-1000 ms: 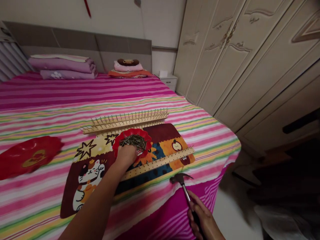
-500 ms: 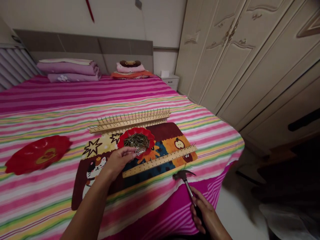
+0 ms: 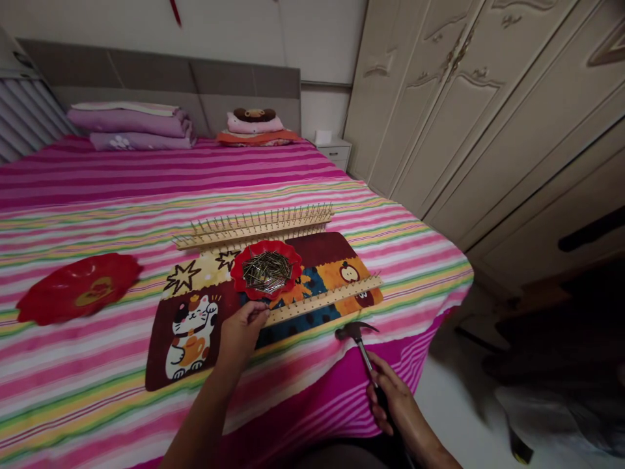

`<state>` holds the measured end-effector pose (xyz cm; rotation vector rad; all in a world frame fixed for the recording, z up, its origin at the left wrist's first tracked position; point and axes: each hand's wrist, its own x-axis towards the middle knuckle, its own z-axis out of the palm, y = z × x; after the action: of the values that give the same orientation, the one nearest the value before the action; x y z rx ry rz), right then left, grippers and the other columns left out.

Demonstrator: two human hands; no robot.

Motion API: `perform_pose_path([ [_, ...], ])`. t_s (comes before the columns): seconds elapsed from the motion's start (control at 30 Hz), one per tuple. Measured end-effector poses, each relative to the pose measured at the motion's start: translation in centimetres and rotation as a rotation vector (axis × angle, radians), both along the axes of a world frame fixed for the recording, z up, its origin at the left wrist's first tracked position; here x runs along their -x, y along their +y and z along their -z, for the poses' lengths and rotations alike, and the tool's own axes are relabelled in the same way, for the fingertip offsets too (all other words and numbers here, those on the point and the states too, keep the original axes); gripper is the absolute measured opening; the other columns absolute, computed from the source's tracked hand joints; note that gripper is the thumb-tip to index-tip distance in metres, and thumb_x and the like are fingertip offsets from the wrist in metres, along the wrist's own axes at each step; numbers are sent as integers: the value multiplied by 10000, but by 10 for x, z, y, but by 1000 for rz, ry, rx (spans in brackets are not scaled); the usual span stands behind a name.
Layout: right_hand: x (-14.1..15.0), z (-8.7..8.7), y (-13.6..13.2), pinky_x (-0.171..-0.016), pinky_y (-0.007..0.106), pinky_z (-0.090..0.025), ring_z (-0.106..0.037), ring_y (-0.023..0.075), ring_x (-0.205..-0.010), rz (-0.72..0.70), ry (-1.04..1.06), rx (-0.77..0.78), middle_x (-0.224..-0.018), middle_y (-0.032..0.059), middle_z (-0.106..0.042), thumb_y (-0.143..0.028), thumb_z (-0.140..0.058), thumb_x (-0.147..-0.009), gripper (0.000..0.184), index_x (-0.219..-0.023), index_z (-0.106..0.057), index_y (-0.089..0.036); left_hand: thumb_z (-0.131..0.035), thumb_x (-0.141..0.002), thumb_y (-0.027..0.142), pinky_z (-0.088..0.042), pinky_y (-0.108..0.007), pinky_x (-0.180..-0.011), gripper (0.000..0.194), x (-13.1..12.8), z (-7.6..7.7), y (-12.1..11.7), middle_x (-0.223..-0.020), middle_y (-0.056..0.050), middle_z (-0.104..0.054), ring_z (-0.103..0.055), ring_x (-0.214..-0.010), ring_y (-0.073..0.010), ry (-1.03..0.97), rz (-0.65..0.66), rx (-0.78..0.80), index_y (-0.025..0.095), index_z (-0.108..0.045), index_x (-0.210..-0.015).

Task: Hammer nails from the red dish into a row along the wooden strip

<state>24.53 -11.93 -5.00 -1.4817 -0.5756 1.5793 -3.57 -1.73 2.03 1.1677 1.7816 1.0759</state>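
My right hand [image 3: 393, 397] is wrapped round the dark handle of a claw hammer [image 3: 359, 335], whose head lies over the bed's near edge. My left hand [image 3: 244, 329] has its thumb and fingers pinched together at the left end of a narrow wooden strip [image 3: 317, 302]. Whatever is in that pinch is too small to make out. The strip has rows of small holes, with several nails standing at its right end. Just beyond my left fingers, a red scalloped bowl [image 3: 237, 280] holds a heap of loose nails [image 3: 267, 270].
Behind the bowl lie wooden strips [image 3: 254, 231] bristling with upright nails. A patterned mat [image 3: 159, 352] lies under the bowl and near strip, on a striped bedspread [image 3: 73, 391]. A red plate [image 3: 53, 293] is at the left; a wardrobe [image 3: 415, 111] stands at the right.
My left hand has moved from the nails in the bowl toward me, to the left end of the near strip. My right hand still holds the hammer in nearly the same place.
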Motion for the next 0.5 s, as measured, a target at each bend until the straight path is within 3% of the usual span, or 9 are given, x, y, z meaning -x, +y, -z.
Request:
perform_pose_path([
  [0.5, 7, -5, -7, -277, 115, -206, -324, 41, -314, 9, -42, -38, -516, -89, -474, -465, -586, -765, 646, -1324, -399, -201, -585, -688, 399, -437, -225, -684, 194, -4, 15, 1, -741, 36, -702, -622, -739, -145, 111, 15, 2, 242, -661, -771],
])
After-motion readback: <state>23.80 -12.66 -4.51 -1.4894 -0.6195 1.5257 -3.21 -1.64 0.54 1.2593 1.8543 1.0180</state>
